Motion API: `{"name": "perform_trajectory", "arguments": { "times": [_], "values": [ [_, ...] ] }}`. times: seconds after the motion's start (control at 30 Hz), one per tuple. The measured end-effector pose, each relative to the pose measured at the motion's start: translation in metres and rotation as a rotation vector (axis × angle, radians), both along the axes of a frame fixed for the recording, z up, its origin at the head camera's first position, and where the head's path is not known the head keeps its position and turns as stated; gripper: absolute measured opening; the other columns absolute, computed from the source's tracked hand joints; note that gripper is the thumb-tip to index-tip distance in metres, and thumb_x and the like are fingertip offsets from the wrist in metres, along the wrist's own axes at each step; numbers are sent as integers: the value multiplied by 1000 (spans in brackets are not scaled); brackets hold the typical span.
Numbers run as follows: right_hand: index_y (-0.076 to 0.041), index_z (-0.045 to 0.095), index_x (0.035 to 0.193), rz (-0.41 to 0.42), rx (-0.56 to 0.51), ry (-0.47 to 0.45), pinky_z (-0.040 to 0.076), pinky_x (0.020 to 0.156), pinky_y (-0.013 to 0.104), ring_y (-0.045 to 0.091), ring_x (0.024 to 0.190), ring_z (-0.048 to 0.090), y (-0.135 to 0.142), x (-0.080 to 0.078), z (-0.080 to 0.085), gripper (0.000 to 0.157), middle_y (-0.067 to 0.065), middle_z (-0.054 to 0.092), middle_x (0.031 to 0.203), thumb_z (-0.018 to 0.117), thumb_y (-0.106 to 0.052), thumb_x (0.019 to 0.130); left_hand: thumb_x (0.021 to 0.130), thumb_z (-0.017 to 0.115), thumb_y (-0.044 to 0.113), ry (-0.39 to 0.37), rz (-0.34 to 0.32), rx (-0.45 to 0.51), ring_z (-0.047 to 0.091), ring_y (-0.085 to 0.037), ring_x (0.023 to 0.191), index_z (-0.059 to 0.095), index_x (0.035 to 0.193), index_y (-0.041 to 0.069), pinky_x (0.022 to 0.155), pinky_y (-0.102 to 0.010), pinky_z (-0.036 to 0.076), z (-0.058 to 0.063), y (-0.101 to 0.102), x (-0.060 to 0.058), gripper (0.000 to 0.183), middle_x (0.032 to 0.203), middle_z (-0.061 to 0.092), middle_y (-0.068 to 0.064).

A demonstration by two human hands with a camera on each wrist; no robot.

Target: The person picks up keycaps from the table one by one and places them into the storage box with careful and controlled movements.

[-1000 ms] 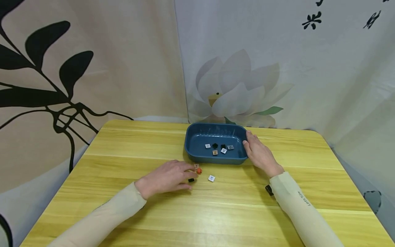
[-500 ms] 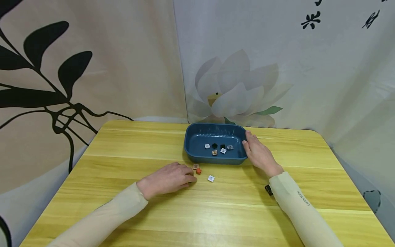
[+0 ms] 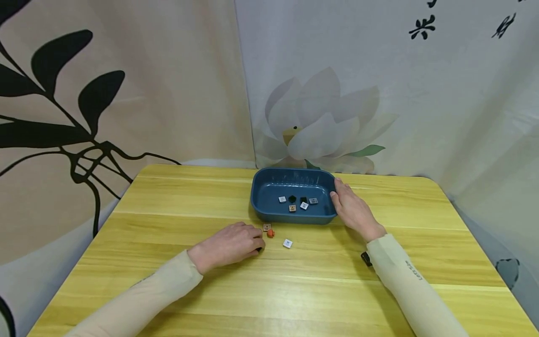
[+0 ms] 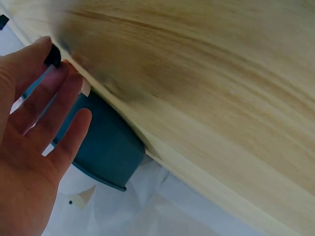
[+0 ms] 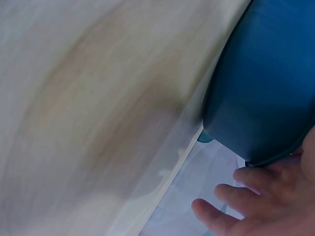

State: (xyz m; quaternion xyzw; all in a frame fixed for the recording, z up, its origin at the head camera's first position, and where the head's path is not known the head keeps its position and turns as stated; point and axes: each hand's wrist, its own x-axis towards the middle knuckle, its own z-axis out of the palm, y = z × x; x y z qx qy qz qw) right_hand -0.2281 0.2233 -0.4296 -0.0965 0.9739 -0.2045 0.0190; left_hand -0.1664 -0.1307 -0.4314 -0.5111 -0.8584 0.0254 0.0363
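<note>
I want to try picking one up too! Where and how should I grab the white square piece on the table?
I'd pinch two opposite side edges of the white square piece, coming down from above on your near side. It lies flat, and bare tabletop shows around it; the orange piece sits apart, to its left.

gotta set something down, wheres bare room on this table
Bare wooden table: left of the blue tray, beyond the left hand; between the sleeves; right of the right hand. Crowded: before the tray, around the orange piece and white tile.
</note>
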Motion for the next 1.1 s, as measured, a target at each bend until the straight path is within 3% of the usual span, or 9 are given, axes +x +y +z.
{"name": "perform_trajectory", "arguments": {
  "times": [0.23, 0.67, 1.1],
  "values": [
    [6, 17, 162, -2, 3, 4, 23, 121, 58, 46, 153, 23, -1, 0, 0, 61, 25, 19, 168, 32, -28, 114, 95, 77, 26, 30, 22, 146, 66, -13, 94, 77, 112, 19, 82, -33, 56, 9, 6, -3, 18, 110, 72, 3],
    [6, 16, 162, 1, 3, 8, 23, 121, 58, 46, 152, 23, 1, 0, 0, 61, 25, 18, 168, 30, -30, 114, 88, 85, 17, 103, 30, 391, 64, -14, 93, 79, 114, 12, 81, -25, 56, 33, 21, -16, 27, 108, 70, 0],
    [8, 17, 161, 12, -1, 12, 23, 121, 58, 47, 152, 23, 1, 0, -1, 60, 26, 20, 168, 31, -27, 114, 93, 80, 16, 138, 113, 441, 64, -16, 92, 78, 116, 10, 81, -26, 56, 46, 37, -42, 24, 107, 70, -2]
  ]
}}
